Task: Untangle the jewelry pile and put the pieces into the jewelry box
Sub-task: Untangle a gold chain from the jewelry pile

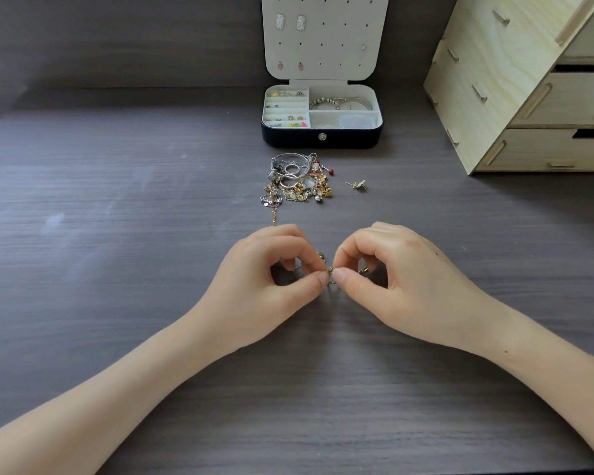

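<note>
Desk point(117, 269): dark grey wood-grain top that fills most of the frame and carries everything else.
Wooden drawer unit point(515, 97): pale plywood, upper right of the frame, standing on the desk well apart from the jewelry.
Right hand point(402, 272): lower centre, just right of the middle. Thumb and forefinger tips are clamped on a small gold piece and the other fingers are curled in above it.
Left hand point(264, 279): lower centre, just left of the middle. Thumb and forefinger pinch the same piece, their tips almost meeting those of the right hand.
Jewelry box point(288, 137): dark case at upper centre, open, with pale compartments. Its lid point(326, 53) stands upright behind it.
Jewelry pile point(297, 181): tangled silver and gold pieces at the centre of the frame, between the box and the hands.
Bangles point(340, 103): silver, in the box's rear right compartment.
Thin gold chain point(274, 214): runs from the pile's lower left edge down to the left hand's knuckles, where it is hidden.
Gold piece point(329, 270): held between both hands. What kind it is cannot be made out.
Stud earring point(357, 185): lies alone just right of the pile.
</note>
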`<control>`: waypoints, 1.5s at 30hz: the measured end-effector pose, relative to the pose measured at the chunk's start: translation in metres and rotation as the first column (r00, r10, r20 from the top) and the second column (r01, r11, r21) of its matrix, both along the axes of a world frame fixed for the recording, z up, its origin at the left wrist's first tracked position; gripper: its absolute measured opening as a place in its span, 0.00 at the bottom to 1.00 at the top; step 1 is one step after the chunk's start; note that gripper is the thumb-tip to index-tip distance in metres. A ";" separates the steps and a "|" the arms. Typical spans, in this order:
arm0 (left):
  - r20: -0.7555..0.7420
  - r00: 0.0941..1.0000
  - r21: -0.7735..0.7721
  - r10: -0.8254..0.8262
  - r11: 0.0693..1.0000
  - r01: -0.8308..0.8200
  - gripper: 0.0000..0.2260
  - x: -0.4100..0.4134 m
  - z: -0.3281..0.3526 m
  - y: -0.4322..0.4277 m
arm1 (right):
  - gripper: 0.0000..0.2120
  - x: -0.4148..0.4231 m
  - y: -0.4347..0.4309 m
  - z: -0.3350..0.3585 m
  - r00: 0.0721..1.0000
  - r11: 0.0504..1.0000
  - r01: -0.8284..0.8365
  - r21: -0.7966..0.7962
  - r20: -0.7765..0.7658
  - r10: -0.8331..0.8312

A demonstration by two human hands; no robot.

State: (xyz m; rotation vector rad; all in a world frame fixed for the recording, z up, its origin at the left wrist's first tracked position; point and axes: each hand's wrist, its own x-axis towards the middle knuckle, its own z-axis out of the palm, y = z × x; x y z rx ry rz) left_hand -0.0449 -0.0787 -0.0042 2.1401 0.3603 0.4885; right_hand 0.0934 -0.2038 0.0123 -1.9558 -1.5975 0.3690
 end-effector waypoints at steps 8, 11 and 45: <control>0.037 0.999 -0.047 -0.016 0.999 0.018 0.08 0.000 0.002 0.000 | 0.06 0.003 0.000 0.005 0.974 0.999 0.042 -0.003 -0.223 -0.042; 0.021 1.000 -0.022 -0.001 1.000 0.002 0.08 0.000 0.001 0.002 | 0.05 0.005 0.000 0.009 0.942 0.998 0.070 0.003 -0.331 -0.065; 0.034 0.999 0.090 -0.014 0.996 0.010 0.09 0.001 0.000 -0.003 | 0.03 -0.002 0.000 0.005 0.974 0.995 0.059 0.074 -0.224 -0.041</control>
